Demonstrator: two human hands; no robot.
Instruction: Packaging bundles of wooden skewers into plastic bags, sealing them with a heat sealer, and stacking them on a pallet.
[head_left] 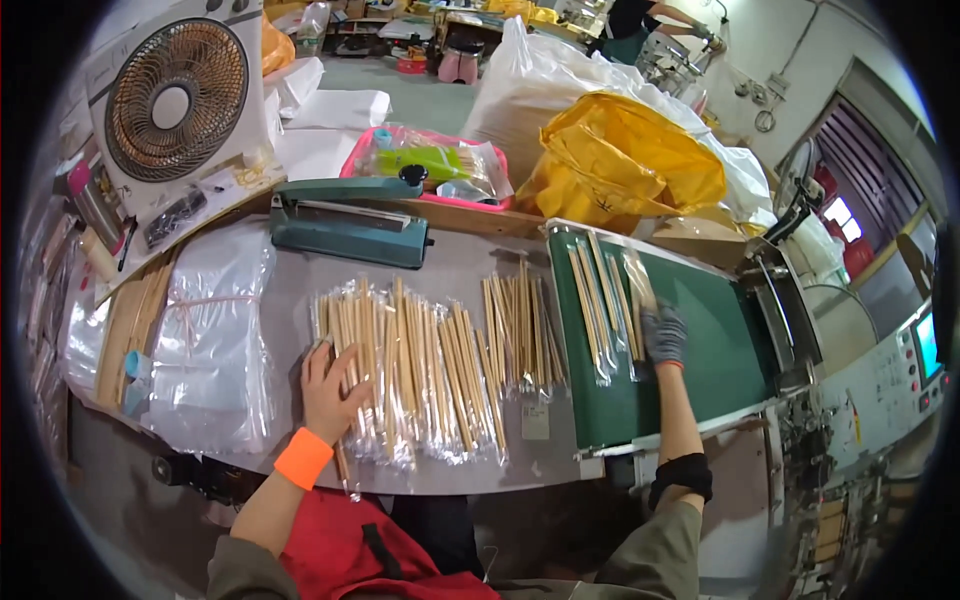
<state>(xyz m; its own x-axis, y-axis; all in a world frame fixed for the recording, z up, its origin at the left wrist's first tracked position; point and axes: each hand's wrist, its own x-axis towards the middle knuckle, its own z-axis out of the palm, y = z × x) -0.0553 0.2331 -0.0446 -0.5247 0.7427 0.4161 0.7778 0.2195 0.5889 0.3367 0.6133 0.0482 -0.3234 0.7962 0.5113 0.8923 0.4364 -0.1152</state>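
My left hand (332, 392), bare above an orange wristband, lies at the left edge of a pile of wooden sticks in clear film (405, 365), with its fingers apart. My right hand (664, 335) wears a grey knit glove and is over the green conveyor belt (705, 370). Its fingers are closed at the lower part of a film-wrapped packet of sticks (638, 278), whose upper end sticks out above the glove. To its left, several more wrapped packets (592, 310) lie lengthwise on the belt. A smaller stick bundle (522, 335) sits between the pile and the belt.
A teal bag sealer (350, 235) stands behind the pile. Clear plastic bags (215, 340) are stacked at the left, below a fan (175, 100). Behind the table are a pink basket (350, 165) and a yellow sack (620, 160). Machinery with a control panel (900, 390) stands right.
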